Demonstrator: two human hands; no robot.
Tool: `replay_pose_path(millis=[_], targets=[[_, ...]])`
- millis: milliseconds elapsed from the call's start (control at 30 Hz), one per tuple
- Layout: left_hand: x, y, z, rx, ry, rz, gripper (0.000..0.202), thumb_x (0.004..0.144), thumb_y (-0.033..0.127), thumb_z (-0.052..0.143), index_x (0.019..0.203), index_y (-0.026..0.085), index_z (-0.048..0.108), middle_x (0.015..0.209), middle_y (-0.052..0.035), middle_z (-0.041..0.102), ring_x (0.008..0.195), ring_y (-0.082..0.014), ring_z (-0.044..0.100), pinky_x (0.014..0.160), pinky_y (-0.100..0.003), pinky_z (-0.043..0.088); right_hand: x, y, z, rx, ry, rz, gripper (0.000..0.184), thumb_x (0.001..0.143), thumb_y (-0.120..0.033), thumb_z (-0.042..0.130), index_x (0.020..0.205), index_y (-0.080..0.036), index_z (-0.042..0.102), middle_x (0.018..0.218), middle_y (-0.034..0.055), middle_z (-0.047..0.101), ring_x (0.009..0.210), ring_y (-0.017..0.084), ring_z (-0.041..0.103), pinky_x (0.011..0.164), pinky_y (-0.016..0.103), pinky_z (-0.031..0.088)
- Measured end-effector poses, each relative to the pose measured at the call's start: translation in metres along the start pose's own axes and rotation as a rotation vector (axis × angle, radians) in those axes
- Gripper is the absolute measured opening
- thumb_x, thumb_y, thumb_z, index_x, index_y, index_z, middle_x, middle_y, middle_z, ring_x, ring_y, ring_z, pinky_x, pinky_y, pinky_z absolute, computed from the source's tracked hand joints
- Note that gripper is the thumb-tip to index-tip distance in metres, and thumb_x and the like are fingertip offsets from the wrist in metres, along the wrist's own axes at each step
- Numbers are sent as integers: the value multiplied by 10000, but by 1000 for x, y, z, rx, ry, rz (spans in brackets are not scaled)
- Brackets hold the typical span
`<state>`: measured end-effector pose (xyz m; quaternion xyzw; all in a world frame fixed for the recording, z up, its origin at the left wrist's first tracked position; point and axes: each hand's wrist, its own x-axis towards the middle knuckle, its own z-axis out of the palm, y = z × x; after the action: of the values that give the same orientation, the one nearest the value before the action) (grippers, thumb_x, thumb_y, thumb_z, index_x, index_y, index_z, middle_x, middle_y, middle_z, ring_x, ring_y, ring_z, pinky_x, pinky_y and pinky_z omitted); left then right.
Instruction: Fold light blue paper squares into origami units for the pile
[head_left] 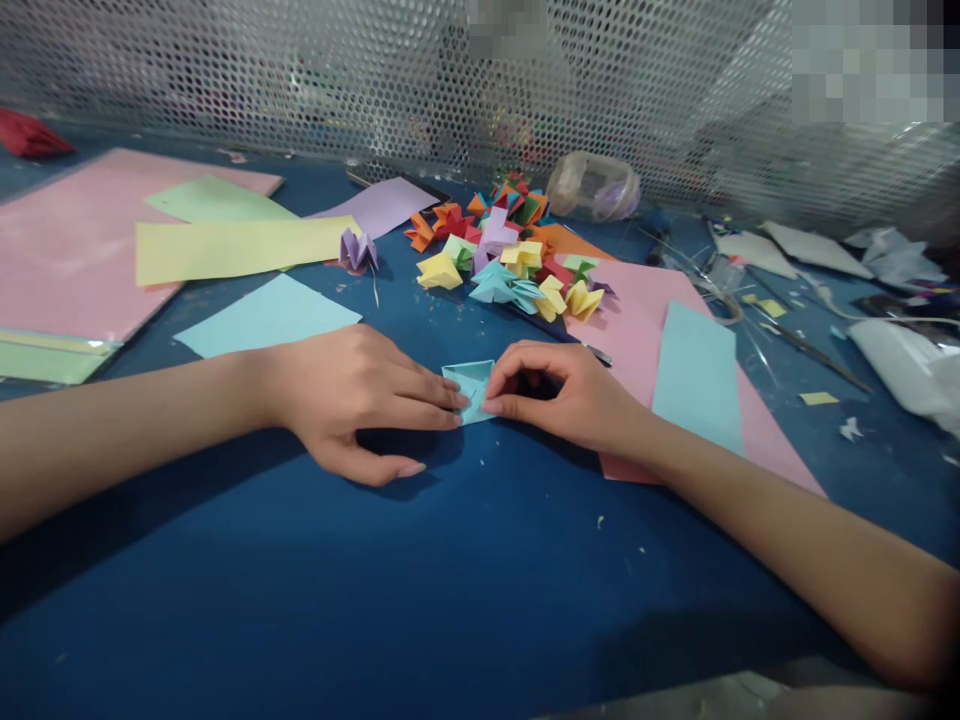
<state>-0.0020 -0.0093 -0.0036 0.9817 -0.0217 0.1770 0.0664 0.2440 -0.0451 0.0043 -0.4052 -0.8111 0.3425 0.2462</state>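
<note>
A small folded light-blue paper (472,388) lies on the blue table between my hands. My left hand (364,395) is stretched out flat, its fingertips resting on the paper's left edge and its thumb apart. At the right side, my right hand (566,390) pinches the paper's edge between thumb and fingers. Just beyond my hands sits a heap of folded paper pieces (499,255) in yellow, blue, purple, red and orange. One purple folded piece (358,250) stands apart on the left.
Left lie a pink sheet stack (67,240), a yellow strip (240,250) and a blue sheet (274,315). Right, a blue strip (697,370) covers part of a pink sheet (772,440). A clear plastic container (592,187) stands before the perforated metal screen (337,80). Scissors-like metal (817,355) lies far right.
</note>
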Motion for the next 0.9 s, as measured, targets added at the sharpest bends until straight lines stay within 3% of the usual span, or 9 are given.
replay_pose_path(millis=[267,467,733,900], targets=[[-1,0,0,-67,41,-46,317,821,318,553,1093,175,633,1106,-114,694,1021,-221,660,764,-266,538,0,-5,6,-74,68,62,56,767,-244,663,758,-190,667,741,-1,646,636,107,524,584,246,396],[-3,-1,2,-78,25,-66,374,814,325,561,1164,200,603,1121,-103,688,1031,-220,655,800,-274,534,1,-4,7,-82,88,56,70,768,-261,661,760,-192,671,745,7,652,638,114,530,581,250,397],[-1,-1,2,-48,32,-20,345,806,314,572,1119,185,641,1107,-108,693,1030,-225,655,784,-271,540,0,-5,8,-99,104,73,58,770,-248,653,770,-197,681,743,3,646,631,111,525,578,249,397],[-1,0,1,-46,7,-74,385,829,344,536,1182,204,591,1099,-103,694,966,-218,671,767,-279,526,0,-6,10,-112,105,88,65,775,-255,650,775,-198,682,737,4,642,637,115,525,576,252,394]])
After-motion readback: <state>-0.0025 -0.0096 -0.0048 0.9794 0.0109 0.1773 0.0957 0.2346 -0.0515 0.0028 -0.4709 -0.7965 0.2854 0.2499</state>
